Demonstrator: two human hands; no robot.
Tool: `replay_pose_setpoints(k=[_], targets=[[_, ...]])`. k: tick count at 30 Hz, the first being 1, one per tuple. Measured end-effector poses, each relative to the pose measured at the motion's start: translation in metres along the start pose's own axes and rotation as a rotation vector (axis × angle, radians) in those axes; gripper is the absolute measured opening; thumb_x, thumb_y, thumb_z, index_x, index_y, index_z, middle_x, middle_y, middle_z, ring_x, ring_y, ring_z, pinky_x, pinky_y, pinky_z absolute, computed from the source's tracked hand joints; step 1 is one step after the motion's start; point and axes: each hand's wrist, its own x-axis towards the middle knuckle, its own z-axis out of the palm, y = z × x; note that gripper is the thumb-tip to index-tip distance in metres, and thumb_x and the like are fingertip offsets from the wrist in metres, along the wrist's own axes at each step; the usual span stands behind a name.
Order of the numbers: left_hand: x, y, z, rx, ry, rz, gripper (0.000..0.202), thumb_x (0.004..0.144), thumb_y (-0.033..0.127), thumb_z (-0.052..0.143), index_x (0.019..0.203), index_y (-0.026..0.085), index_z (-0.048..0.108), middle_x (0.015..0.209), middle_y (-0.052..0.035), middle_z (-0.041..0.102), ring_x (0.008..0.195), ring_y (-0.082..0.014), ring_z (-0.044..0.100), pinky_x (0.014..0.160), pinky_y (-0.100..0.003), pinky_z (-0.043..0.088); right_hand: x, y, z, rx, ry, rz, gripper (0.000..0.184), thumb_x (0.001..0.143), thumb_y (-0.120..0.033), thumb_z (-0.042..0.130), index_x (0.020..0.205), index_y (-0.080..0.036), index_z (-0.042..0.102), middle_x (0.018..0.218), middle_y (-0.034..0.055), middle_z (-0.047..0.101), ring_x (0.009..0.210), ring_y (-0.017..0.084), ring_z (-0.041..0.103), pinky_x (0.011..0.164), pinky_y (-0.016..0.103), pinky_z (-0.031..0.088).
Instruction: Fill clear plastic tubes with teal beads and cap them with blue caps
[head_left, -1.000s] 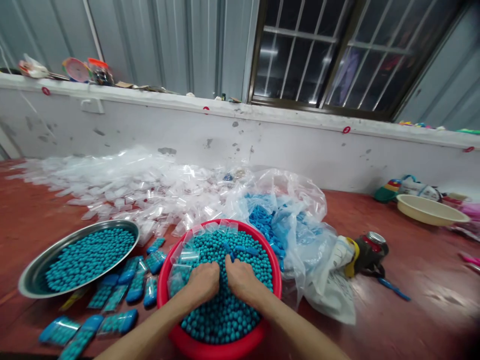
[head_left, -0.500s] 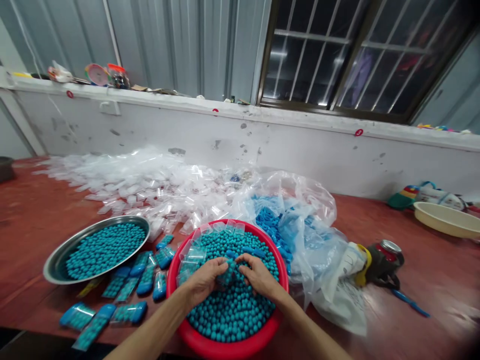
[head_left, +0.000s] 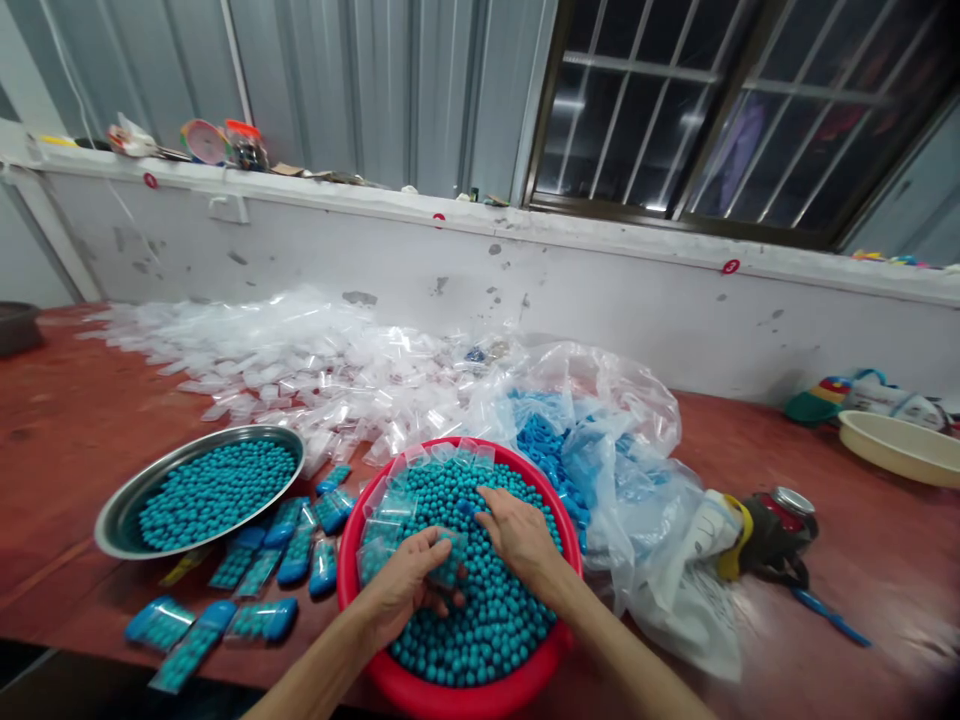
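A red plastic basin (head_left: 352,600) full of small teal balls (head_left: 487,625) stands at the table's front edge. Several empty clear bags lie along its far left rim. My left hand (head_left: 409,585) is curled over the balls and grips a small clear bag (head_left: 448,568) partly filled with teal balls. My right hand (head_left: 517,535) rests palm down on the balls a little farther back, fingers bent toward a blue piece among the balls; I cannot see anything in it.
A steel dish (head_left: 120,510) of teal balls sits at left, with filled blue-capped packets (head_left: 262,575) beside it. A heap of empty clear bags (head_left: 300,365) lies behind. A big plastic bag of blue caps (head_left: 592,440), a can (head_left: 780,505) and a cream bowl (head_left: 896,450) are at right.
My hands have drawn apart: the left pulled back toward me with the small bag, the right moved farther back and to the right over the balls. The camera shifted a little.
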Motion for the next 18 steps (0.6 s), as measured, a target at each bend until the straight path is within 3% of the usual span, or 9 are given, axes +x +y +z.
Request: replay_pose_setpoints(k=[3,5,10,12,13,15,17,18], targets=[[-0.002,-0.001,0.001,0.004,0.064,0.012,0.036,0.069,0.044,0.057,0.087,0.017,0.043,0.065,0.0013,0.058,0.044,-0.0103,0.057,0.035,-0.016,0.033,0.019,-0.004,0.011,0.046,-0.057,-0.006,0.027,0.079,-0.024,0.052,0.105,-0.016,0.054,0.097,0.0097,0.061,0.090,0.023,0.057,0.076,0.033,0.042],[-0.004,-0.001,0.000,0.006,0.075,0.023,0.036,0.068,0.045,0.058,0.087,0.018,0.042,0.065,0.0015,0.058,0.044,-0.0100,0.057,0.034,-0.016,0.033,0.030,-0.004,0.016,0.088,-0.055,-0.005,0.019,0.079,-0.020,0.049,0.096,-0.015,0.056,0.092,0.0090,0.063,0.087,0.022,0.058,0.075,0.032,0.042],[-0.006,-0.003,-0.002,-0.035,0.080,0.044,0.038,0.068,0.045,0.059,0.088,0.018,0.043,0.065,0.0012,0.059,0.041,-0.0095,0.056,0.032,-0.015,0.030,0.033,0.007,0.014,0.256,-0.008,-0.023,0.043,0.079,-0.013,0.037,0.121,-0.014,0.037,0.087,0.0033,0.063,0.068,0.014,0.060,0.064,0.025,0.046],[-0.004,-0.008,-0.003,-0.071,0.076,0.049,0.039,0.067,0.047,0.060,0.087,0.018,0.043,0.063,0.0011,0.059,0.039,-0.0097,0.055,0.031,-0.015,0.029,0.025,0.011,0.018,0.375,0.019,-0.110,0.049,0.072,-0.008,0.039,0.120,-0.017,0.041,0.095,0.0039,0.062,0.080,0.015,0.060,0.073,0.027,0.046],[-0.002,-0.011,-0.004,-0.090,0.074,0.056,0.039,0.066,0.047,0.060,0.086,0.018,0.044,0.063,0.0009,0.059,0.038,-0.0100,0.054,0.030,-0.016,0.029,0.019,0.012,0.021,0.376,0.033,-0.180,0.047,0.069,-0.006,0.040,0.113,-0.018,0.048,0.101,0.0045,0.061,0.091,0.016,0.057,0.080,0.028,0.043],[0.000,-0.018,-0.006,-0.134,0.072,0.068,0.042,0.063,0.050,0.063,0.085,0.018,0.046,0.063,-0.0009,0.060,0.037,-0.0113,0.054,0.030,-0.018,0.030,0.006,0.012,0.031,0.298,-0.018,-0.272,0.042,0.069,-0.004,0.037,0.098,-0.024,0.058,0.096,0.0034,0.061,0.093,0.015,0.057,0.081,0.026,0.043],[-0.001,-0.023,-0.010,-0.215,0.073,0.098,0.041,0.062,0.048,0.067,0.088,0.020,0.051,0.071,-0.0043,0.062,0.046,-0.0147,0.058,0.035,-0.023,0.038,-0.002,0.009,0.042,0.160,-0.037,-0.262,0.033,0.075,-0.008,0.040,0.085,-0.030,0.062,0.089,0.0019,0.061,0.085,0.013,0.060,0.074,0.023,0.046],[-0.003,-0.024,-0.013,-0.281,0.090,0.140,0.037,0.066,0.045,0.065,0.093,0.023,0.053,0.078,-0.0056,0.063,0.057,-0.0167,0.060,0.041,-0.026,0.043,-0.002,0.007,0.047,0.099,0.051,-0.204,0.027,0.080,-0.015,0.044,0.086,-0.035,0.062,0.093,0.0014,0.060,0.089,0.013,0.059,0.071,0.023,0.046]])
